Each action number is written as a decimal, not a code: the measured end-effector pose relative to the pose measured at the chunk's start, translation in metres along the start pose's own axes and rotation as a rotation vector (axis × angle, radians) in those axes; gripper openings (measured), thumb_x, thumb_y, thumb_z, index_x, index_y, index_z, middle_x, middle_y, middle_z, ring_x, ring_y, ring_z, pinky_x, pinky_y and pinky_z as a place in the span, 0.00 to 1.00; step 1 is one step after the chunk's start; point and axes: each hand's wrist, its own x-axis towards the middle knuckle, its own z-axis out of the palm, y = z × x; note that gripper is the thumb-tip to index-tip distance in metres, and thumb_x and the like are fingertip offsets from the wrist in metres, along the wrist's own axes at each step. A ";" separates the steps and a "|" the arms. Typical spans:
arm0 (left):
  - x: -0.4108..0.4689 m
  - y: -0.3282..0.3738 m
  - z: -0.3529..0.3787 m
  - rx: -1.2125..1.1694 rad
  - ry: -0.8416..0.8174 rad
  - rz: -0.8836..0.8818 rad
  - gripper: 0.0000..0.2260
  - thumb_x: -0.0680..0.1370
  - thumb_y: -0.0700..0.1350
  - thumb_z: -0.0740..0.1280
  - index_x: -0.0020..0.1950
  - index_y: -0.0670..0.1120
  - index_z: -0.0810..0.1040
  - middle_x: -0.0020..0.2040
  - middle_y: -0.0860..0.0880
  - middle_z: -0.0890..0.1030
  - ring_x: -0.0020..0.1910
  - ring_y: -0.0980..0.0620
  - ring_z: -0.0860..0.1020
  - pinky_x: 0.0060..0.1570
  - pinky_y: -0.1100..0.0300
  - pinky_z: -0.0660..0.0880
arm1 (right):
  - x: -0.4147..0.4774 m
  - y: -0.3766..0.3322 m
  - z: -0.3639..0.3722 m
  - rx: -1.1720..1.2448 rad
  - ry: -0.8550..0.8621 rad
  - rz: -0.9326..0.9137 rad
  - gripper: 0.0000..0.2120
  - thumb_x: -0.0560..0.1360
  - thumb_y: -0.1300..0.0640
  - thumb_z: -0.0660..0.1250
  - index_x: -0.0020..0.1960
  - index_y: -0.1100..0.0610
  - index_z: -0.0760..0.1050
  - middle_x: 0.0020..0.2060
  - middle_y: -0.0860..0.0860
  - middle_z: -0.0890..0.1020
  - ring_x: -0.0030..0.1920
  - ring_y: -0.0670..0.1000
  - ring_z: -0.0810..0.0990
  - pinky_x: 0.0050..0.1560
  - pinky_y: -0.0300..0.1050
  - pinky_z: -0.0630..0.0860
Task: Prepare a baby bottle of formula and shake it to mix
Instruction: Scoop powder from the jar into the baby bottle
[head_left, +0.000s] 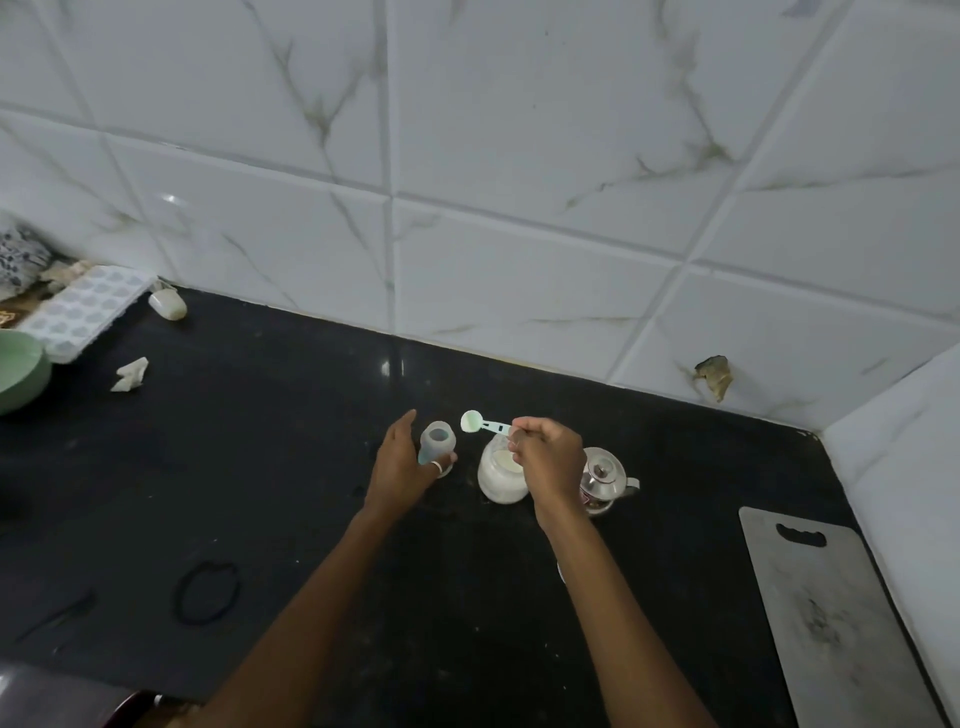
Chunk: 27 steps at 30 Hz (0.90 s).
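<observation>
A small translucent baby bottle (437, 440) without its top stands on the black counter (270, 467). My left hand (402, 465) wraps around its left side and holds it. My right hand (548, 457) pinches the handle of a pale green measuring scoop (474, 421), whose bowl hangs in the air just right of the bottle's mouth. Under that hand stands an open round jar of white formula powder (496, 475).
A small glass teapot with a metal lid (602, 480) stands right of the jar. A grey cutting board (831, 623) lies at the right. At the left are an ice cube tray (85, 309), a green bowl (21, 371), a crumpled scrap (130, 374) and a black hair tie (208, 592).
</observation>
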 end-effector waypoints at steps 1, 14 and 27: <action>0.003 -0.002 0.002 -0.019 -0.021 -0.011 0.43 0.71 0.52 0.78 0.79 0.43 0.60 0.77 0.45 0.65 0.75 0.46 0.66 0.72 0.51 0.67 | 0.001 0.001 0.002 -0.006 0.002 0.010 0.08 0.75 0.64 0.69 0.47 0.55 0.86 0.38 0.49 0.87 0.40 0.49 0.86 0.48 0.45 0.83; 0.005 0.008 -0.002 -0.029 0.025 0.084 0.19 0.72 0.45 0.77 0.60 0.48 0.77 0.54 0.52 0.80 0.53 0.53 0.79 0.55 0.52 0.78 | 0.001 -0.020 0.004 0.028 0.013 0.040 0.10 0.75 0.69 0.68 0.46 0.57 0.86 0.38 0.53 0.87 0.38 0.49 0.85 0.45 0.44 0.83; 0.007 0.144 -0.090 0.103 0.154 0.317 0.24 0.68 0.53 0.78 0.61 0.47 0.79 0.51 0.53 0.82 0.49 0.51 0.80 0.52 0.53 0.79 | -0.023 -0.160 -0.029 0.206 -0.012 -0.133 0.07 0.76 0.66 0.71 0.42 0.58 0.85 0.35 0.53 0.87 0.38 0.52 0.87 0.40 0.40 0.84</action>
